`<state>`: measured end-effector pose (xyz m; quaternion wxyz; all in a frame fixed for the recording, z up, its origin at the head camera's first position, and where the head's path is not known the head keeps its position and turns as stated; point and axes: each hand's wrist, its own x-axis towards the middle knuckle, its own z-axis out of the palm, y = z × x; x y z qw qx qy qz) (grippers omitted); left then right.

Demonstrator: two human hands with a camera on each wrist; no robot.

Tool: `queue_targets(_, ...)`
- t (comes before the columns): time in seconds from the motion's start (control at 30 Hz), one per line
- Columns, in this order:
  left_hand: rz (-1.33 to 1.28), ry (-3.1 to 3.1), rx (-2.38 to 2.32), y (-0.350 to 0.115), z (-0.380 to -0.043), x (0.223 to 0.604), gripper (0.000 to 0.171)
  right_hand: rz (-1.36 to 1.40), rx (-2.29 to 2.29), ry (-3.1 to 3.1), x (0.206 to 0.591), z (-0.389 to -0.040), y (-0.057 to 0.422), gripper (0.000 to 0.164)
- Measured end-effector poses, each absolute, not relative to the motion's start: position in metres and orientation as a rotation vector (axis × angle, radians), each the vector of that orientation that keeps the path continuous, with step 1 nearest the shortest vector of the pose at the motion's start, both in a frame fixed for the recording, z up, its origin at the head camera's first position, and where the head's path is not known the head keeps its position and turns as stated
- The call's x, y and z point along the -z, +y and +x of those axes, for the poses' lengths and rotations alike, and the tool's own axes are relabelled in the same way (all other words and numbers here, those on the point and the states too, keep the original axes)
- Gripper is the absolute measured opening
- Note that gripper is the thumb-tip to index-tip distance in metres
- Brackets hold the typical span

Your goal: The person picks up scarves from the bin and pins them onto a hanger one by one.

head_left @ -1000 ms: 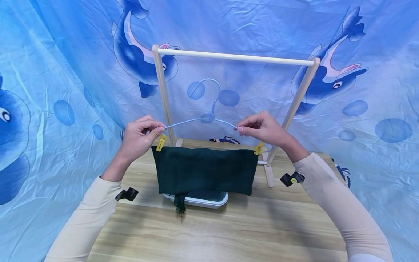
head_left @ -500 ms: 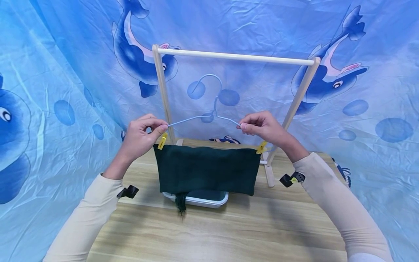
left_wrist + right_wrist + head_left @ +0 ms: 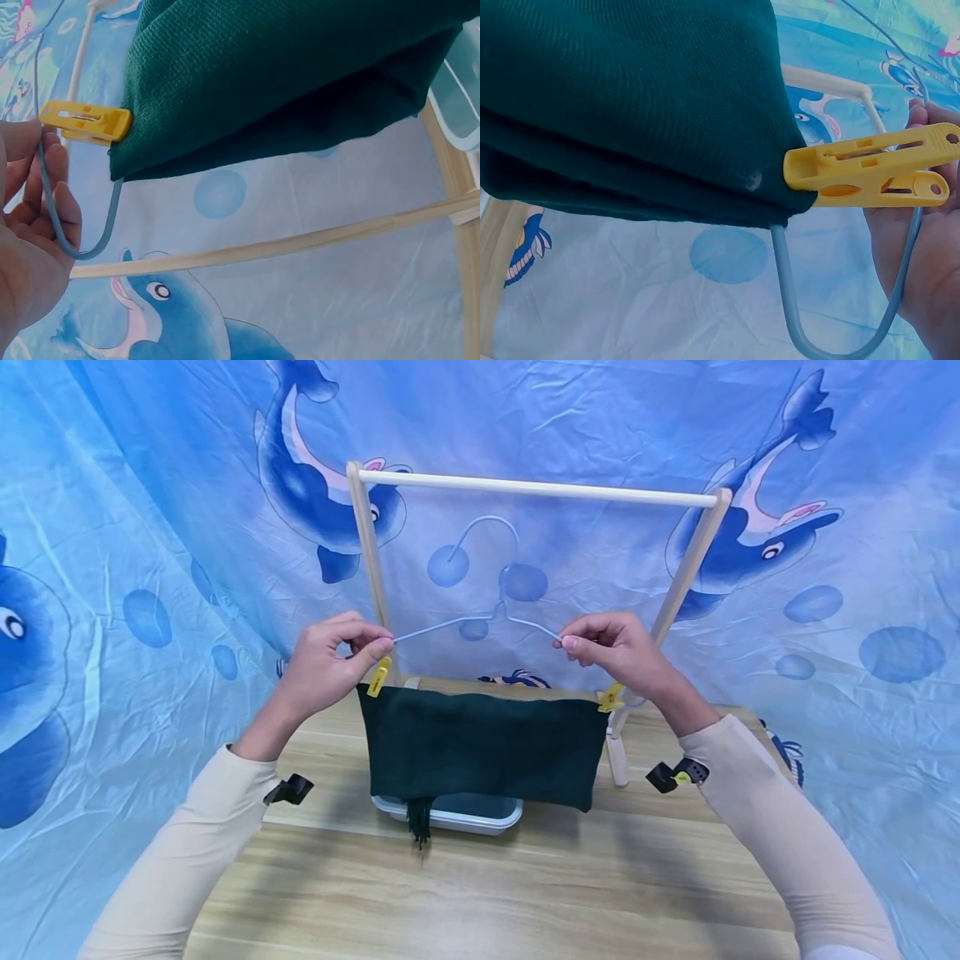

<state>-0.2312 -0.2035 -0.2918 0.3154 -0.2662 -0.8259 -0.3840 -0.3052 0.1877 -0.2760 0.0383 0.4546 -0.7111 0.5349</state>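
Note:
A light blue wire hanger (image 3: 442, 625) is held up in front of the rack, its hook below the top bar. My left hand (image 3: 324, 667) pinches its left shoulder between thumb and fingers. On the other shoulder my right hand (image 3: 621, 656) pinches the wire the same way. Folded over the hanger hangs a dark green fringed cloth (image 3: 483, 747). A yellow clothespin (image 3: 86, 121) clips its left corner, close to the left fingers. Another yellow clothespin (image 3: 870, 169) clips the right corner. Dark tassels (image 3: 419, 822) dangle below the cloth.
Behind the hanger stands a wooden rack with a white top bar (image 3: 536, 487). A white-rimmed tray (image 3: 472, 828) sits on the wooden table (image 3: 480, 902), partly hidden by the cloth. A blue dolphin-print curtain (image 3: 600, 418) surrounds the table at the back and sides.
The hanger has risen and shifted slightly right, its hook now nearer the top bar. Both hands and the clipped cloth have moved with it, and the grip stays the same.

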Motion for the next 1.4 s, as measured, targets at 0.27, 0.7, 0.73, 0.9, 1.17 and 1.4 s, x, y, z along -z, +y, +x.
queue_targets(0.27, -0.625, -2.341, 1.075, -0.207, -0.229, 0.288, 0.022, 1.375, -1.660, -2.134, 0.276, -0.299, 0.201, 0.015)
queue_targets(0.7, -0.242, -2.225, 1.219, -0.222, -0.261, 0.305, 0.045, 1.257, -1.616, -2.117, 0.264, -0.281, 0.225, 0.012)
queue_targets(0.73, -0.221, -2.212, 1.220, -0.223, -0.265, 0.308, 0.047, 1.244, -1.616, -2.116, 0.262, -0.279, 0.227, 0.012)
queue_targets(0.9, -0.160, -2.169, 1.240, -0.227, -0.284, 0.322, 0.059, 1.178, -1.617, -2.123, 0.252, -0.270, 0.237, 0.013)
queue_targets(1.17, -0.120, -2.163, 1.263, -0.224, -0.308, 0.340, 0.067, 1.089, -1.590, -2.143, 0.239, -0.258, 0.250, 0.015)
queue_targets(1.4, -0.122, -2.120, 1.265, -0.220, -0.322, 0.347, 0.062, 1.000, -1.557, -2.145, 0.229, -0.255, 0.262, 0.015)
